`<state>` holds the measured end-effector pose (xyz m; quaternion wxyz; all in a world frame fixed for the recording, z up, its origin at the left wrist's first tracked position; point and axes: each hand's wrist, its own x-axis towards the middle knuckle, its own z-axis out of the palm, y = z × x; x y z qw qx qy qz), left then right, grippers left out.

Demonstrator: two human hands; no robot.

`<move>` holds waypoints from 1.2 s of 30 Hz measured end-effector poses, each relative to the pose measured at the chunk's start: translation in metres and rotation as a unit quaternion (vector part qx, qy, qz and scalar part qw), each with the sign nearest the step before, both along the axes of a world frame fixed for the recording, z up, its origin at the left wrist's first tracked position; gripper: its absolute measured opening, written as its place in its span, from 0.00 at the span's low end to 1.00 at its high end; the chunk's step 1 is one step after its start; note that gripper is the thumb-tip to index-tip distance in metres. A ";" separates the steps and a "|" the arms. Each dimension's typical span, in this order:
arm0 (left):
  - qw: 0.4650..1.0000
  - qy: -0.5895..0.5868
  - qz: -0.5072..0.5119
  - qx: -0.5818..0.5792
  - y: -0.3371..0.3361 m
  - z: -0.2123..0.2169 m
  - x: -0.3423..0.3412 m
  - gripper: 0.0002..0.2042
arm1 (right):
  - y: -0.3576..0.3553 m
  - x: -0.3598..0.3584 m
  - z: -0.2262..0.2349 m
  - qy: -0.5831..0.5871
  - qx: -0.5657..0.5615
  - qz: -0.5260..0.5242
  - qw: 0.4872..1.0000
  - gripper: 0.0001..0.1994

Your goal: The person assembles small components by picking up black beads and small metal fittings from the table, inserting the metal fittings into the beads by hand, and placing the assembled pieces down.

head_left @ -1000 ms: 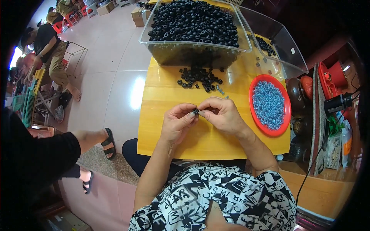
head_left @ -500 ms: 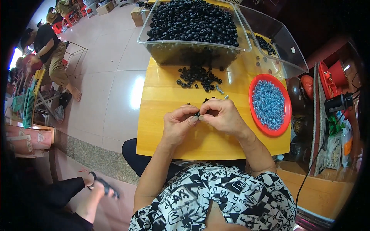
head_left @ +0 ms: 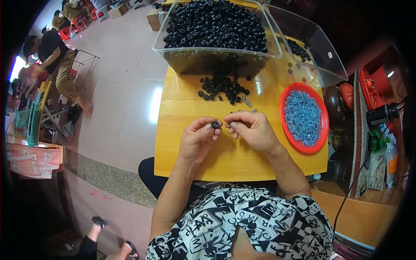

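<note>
A small black round cap with a hole in its middle (head_left: 215, 125) sits between the thumb and forefinger of my left hand (head_left: 198, 136). Just to its right, and apart from it, my right hand (head_left: 250, 132) has its thumb and forefinger pinched; whatever may be between those tips is too small to make out. Both hands are over the yellow table (head_left: 177, 104). Beyond them lies a loose pile of the same black caps (head_left: 223, 88), with a few small clear pieces (head_left: 246, 101) at its right. A red oval tray (head_left: 284, 125) on the right holds many small clear bluish pieces (head_left: 303, 117).
A clear plastic bin (head_left: 208, 60) heaped with black caps stands at the table's far side. Beside it is another clear bin (head_left: 329, 56) with some caps near it. A black cylindrical device (head_left: 383, 115) with a cable is at right. Other people (head_left: 56, 52) sit at left.
My hands have drawn apart, the left one keeping the black cap, which now shows plainly. At lower left, a passing person's legs have moved toward the bottom edge.
</note>
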<state>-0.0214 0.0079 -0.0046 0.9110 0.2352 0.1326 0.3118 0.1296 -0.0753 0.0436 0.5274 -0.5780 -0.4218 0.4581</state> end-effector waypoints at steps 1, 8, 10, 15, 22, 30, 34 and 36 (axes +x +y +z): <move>1.000 -0.009 0.000 -0.026 0.001 0.001 0.000 0.09 | 0.000 0.001 0.000 0.000 -0.001 -0.001 1.000 0.09; 1.000 -0.016 -0.009 0.015 0.001 -0.006 -0.001 0.09 | 0.002 0.004 0.004 0.107 0.000 0.006 0.994 0.10; 1.000 -0.002 -0.010 0.020 0.001 -0.006 -0.001 0.09 | 0.002 0.003 0.003 0.092 -0.006 0.010 0.996 0.10; 1.000 0.002 -0.017 0.022 0.001 -0.005 -0.001 0.09 | 0.003 0.004 0.000 0.148 -0.002 0.024 0.989 0.09; 0.998 0.020 -0.023 0.054 0.000 -0.004 0.000 0.08 | 0.002 0.011 -0.013 0.092 0.036 -0.003 0.995 0.08; 0.996 0.056 -0.032 0.062 -0.002 0.000 -0.001 0.08 | 0.001 0.002 -0.002 0.179 0.012 0.002 0.984 0.06; 0.995 0.067 -0.032 0.074 -0.003 0.001 -0.001 0.08 | 0.000 -0.002 0.001 0.146 0.020 -0.003 0.989 0.06; 0.994 0.070 -0.032 0.077 -0.003 0.002 -0.001 0.09 | -0.001 -0.004 0.001 0.135 0.018 -0.012 0.991 0.05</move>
